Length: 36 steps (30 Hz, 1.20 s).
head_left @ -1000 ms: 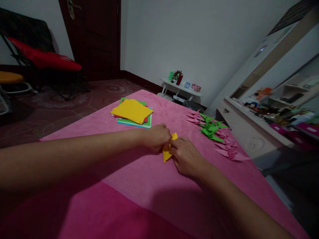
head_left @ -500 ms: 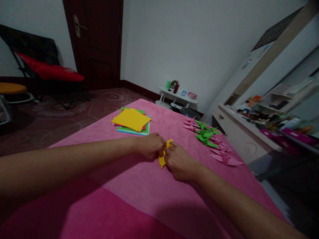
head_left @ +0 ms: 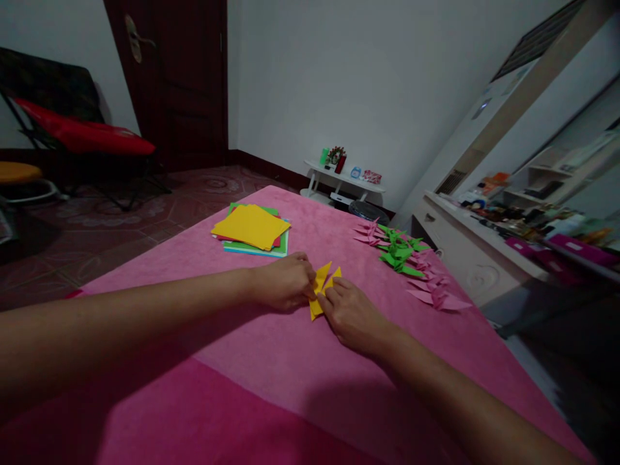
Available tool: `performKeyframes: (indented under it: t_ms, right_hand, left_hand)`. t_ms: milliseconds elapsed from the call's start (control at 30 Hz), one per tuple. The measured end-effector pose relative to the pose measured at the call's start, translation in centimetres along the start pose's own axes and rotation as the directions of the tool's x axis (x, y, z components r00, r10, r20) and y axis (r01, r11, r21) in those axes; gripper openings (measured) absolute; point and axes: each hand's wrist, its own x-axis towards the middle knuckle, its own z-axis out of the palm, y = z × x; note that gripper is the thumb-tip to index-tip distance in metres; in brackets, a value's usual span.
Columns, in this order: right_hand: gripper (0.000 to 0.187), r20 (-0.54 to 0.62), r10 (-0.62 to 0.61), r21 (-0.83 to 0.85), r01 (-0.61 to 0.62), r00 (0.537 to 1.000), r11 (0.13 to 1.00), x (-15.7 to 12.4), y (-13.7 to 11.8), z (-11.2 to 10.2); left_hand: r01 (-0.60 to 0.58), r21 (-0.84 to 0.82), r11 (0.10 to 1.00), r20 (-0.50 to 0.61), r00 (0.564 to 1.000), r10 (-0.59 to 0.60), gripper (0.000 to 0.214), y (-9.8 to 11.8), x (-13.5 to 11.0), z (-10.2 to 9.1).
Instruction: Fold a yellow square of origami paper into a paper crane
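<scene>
A small folded yellow paper lies on the pink tablecloth with two pointed flaps standing up. My left hand is curled at its left edge and pinches it. My right hand presses on its right side with closed fingers. Both forearms rest on the cloth.
A stack of coloured paper sheets, yellow on top, lies beyond my left hand. A row of folded pink and green paper cranes runs along the table's right edge. A white dresser stands to the right, and a red chair at the far left.
The yellow paper's two pointed flaps now stand apart and upright between my hands; before, it was more closed. Both hands stay on it.
</scene>
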Motion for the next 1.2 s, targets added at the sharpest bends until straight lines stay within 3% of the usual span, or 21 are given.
performKeyframes:
  t_ms: [167, 267, 467, 867, 1200]
  right_hand:
    - [0.026, -0.147, -0.015, -0.021, 0.012, 0.989, 1.000, -1.0, -0.6, 1.4]
    - [0.025, -0.179, -0.007, -0.017, 0.004, 0.984, 1.000, -1.4, -0.8, 1.8]
    - [0.023, -0.070, -0.013, -0.051, 0.009, 0.997, 0.999, -1.1, -1.3, 1.3]
    - [0.024, 0.138, -0.147, -0.122, 0.164, 0.979, 0.979, 0.1, -1.4, -0.8]
    - [0.024, 0.193, -0.195, -0.040, 0.206, 0.962, 0.978, 1.1, -1.2, -1.6]
  left_hand:
    - [-0.002, 0.074, 0.997, -0.070, 0.998, 0.007, 0.022, 0.5, 0.1, 0.6]
    - [-0.003, 0.116, 0.993, -0.075, 0.997, 0.012, 0.023, 0.8, 0.3, 1.0]
    - [-0.022, 0.171, 0.985, -0.014, 1.000, 0.024, 0.023, 1.2, 0.7, 1.0]
    - [0.006, 0.147, 0.989, 0.033, 0.999, -0.011, 0.026, 1.6, 0.5, 0.6]
    - [-0.002, 0.115, 0.993, 0.026, 1.000, -0.001, 0.019, 1.7, 0.2, 0.1]
